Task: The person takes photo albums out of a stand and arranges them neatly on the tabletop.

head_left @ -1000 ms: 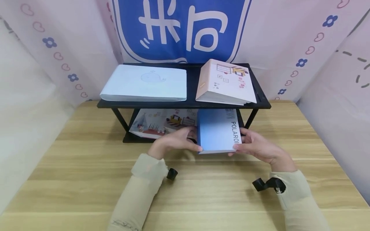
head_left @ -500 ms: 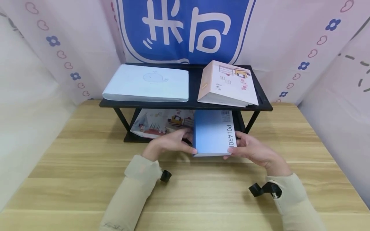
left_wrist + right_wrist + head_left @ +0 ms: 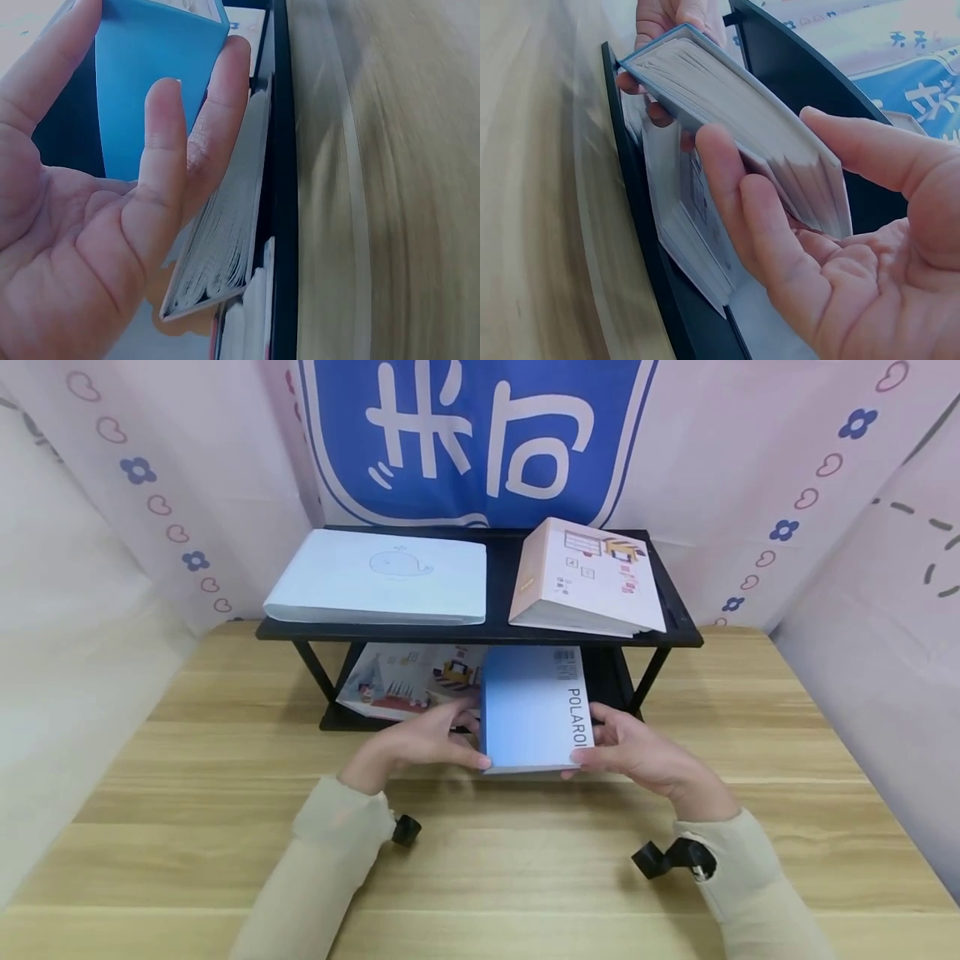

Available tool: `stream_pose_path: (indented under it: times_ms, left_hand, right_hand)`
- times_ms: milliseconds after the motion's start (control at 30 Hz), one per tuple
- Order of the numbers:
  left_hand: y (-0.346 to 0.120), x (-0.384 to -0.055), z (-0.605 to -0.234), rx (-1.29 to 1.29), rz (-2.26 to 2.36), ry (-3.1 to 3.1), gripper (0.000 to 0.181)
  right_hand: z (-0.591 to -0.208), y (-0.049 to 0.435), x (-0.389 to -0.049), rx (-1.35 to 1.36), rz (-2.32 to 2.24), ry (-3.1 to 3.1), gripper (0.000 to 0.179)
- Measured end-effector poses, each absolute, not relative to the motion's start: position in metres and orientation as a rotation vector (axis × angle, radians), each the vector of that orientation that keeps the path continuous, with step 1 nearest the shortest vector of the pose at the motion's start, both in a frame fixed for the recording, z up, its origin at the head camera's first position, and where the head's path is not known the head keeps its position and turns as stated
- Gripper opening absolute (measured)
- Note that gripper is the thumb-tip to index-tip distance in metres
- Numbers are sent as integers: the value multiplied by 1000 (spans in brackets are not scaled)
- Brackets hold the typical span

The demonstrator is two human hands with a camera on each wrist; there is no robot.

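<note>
A blue photo album (image 3: 528,718) lettered "POLAROI" juts from the lower level of a black two-tier rack (image 3: 495,633). My left hand (image 3: 420,739) grips its front left corner, thumb on top, fingers underneath. At the opposite corner my right hand (image 3: 645,756) pinches it the same way. The album's smooth blue spine (image 3: 154,82) faces the palm in the left wrist view. Seen from the right wrist, its white page edges (image 3: 727,101) show and it tilts above other albums. Beneath and left of it lies an illustrated album (image 3: 397,681), partly covered.
On the rack's upper level rest a pale blue album (image 3: 382,577) with a whale drawing and a pink-spined album (image 3: 588,577). The upper level overhangs the blue album's rear. A wooden table (image 3: 525,877) extends in front, and a printed cloth (image 3: 480,435) hangs behind.
The blue album has slid left and slightly toward me, both hands moving with it. It now covers more of the illustrated album, and more of the lower level shows on the right.
</note>
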State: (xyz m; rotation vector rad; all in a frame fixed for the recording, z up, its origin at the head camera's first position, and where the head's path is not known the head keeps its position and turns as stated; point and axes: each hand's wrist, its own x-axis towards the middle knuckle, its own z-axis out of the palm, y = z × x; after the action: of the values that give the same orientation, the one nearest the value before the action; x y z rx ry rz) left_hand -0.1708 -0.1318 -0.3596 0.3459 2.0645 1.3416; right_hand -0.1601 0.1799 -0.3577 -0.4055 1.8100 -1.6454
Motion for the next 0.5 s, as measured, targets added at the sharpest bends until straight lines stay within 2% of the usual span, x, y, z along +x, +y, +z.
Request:
stream_pose_path:
  times_ms: [500]
  left_hand:
    - [-159, -154, -354, 219, 1340, 2073, 112]
  right_hand:
    - [-356, 152, -150, -460, -1634, 1807, 79]
